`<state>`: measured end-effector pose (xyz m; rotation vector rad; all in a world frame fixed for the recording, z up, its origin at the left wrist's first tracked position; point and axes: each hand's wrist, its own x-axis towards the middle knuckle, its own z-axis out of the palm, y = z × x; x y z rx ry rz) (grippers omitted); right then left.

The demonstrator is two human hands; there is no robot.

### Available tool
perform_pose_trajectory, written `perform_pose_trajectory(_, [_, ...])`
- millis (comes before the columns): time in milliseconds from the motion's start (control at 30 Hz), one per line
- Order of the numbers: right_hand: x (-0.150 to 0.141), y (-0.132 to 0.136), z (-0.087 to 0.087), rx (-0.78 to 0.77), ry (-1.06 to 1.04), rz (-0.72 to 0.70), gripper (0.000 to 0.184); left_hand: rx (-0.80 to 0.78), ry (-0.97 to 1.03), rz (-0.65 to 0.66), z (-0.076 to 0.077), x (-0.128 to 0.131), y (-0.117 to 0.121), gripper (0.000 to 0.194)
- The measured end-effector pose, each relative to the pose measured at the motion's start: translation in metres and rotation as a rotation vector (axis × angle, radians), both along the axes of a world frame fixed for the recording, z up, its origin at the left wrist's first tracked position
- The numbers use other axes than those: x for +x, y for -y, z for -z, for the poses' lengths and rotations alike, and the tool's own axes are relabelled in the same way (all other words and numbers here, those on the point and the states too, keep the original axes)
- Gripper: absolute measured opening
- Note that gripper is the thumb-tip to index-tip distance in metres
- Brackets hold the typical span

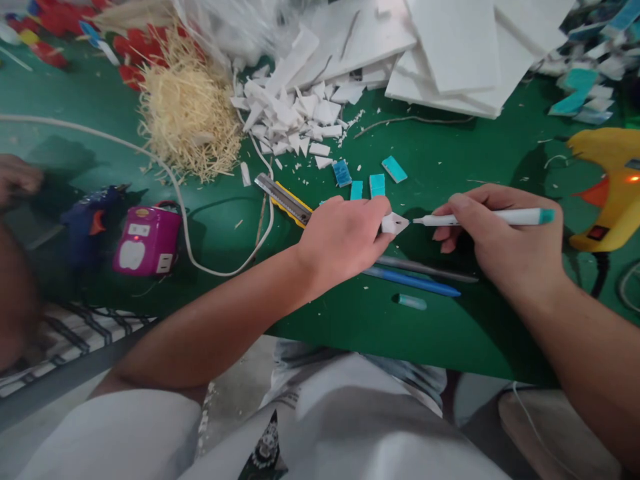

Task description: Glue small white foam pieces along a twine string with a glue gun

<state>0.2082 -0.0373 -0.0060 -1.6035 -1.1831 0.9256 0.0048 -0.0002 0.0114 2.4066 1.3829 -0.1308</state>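
Observation:
My left hand (345,235) pinches a small white foam triangle (395,223) just above the green table (350,320). My right hand (505,237) grips a white marker with a teal end (520,217), its tip pointing left at the triangle, almost touching it. Under my hands lie a blue pen (415,281) and a grey pencil (430,268). A teal marker cap (411,302) rests near the front edge. A yellow utility knife (285,198) lies behind my left hand.
White foam scraps (290,113) and foam sheets (450,47) pile at the back, beside a straw heap (187,113). Teal pieces (373,180) lie mid-table. A yellow glue gun (613,187) sits right, a pink power strip (147,240) left. Another person's hand (17,180) is at far left.

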Motion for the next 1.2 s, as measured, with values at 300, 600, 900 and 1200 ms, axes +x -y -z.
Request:
perform_pose_trajectory(300, [-0.0045, -0.0019, -0.0059, -0.035, 0.016, 0.013, 0.018, 0.007, 0.006, 0.005, 0.0006, 0.0001, -0.0003, 0.026])
perform_pose_trajectory(600, [-0.0028, -0.0003, -0.0011, -0.006, 0.010, 0.015, 0.015, 0.018, 0.018, 0.017, 0.0018, -0.0024, 0.0000, 0.023])
perform_pose_trajectory(900, [-0.0030, -0.0017, -0.0042, -0.021, 0.007, -0.002, 0.015, 0.021, 0.028, 0.017, 0.0024, -0.0017, 0.0000, 0.022])
perform_pose_trajectory(1200, [-0.0056, -0.0007, -0.0052, -0.025, 0.029, 0.000, 0.016, 0.014, 0.009, 0.015, 0.0020, -0.0016, 0.0003, 0.025])
